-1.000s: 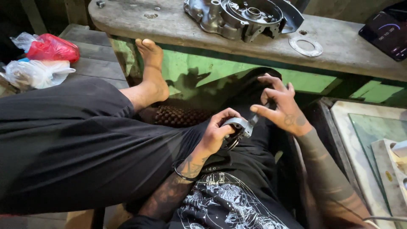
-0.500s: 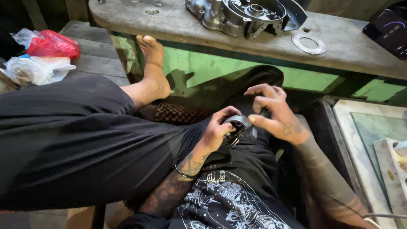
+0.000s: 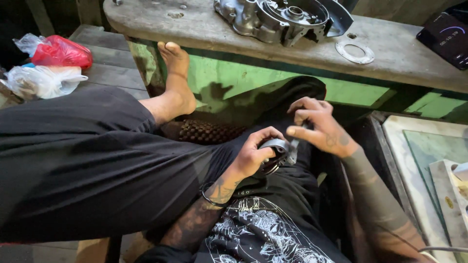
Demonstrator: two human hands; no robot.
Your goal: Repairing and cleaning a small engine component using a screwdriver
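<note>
Fingers of the left hand (image 3: pixel 253 153) curl around a round grey metal part (image 3: pixel 274 153), the grip wrapped over its rim with the thumb on top, holding it above the lap. Right hand (image 3: pixel 319 129) sits just beside it, the grip half spread: index finger stretched out flat toward the part, the other fingers bent, with a small pale metal piece (image 3: pixel 292 152) showing under them, next to the part. Whether the right fingers actually pinch that piece cannot be told.

That part looks like a short ring or drum, dull grey on its outer band, with a darker rim below; its far side is covered by the left palm, so its full shape is hard to make out. A black bangle (image 3: pixel 210 195) circles the left wrist.

Both hands work below the counter (image 3: pixel 399 53), in front of its green face. Near the counter's far edge lies a grey engine casing (image 3: pixel 282 17), cut off by the top of the view. A flat metal gasket ring (image 3: pixel 355 51) lies just right of it, nearer the front edge. At the right end a dark phone (image 3: pixel 446 36) is partly cropped. A bare foot (image 3: pixel 175 78) rests against the counter's left front. Red and white plastic bags (image 3: pixel 48 65) sit on the planks at left.
</note>
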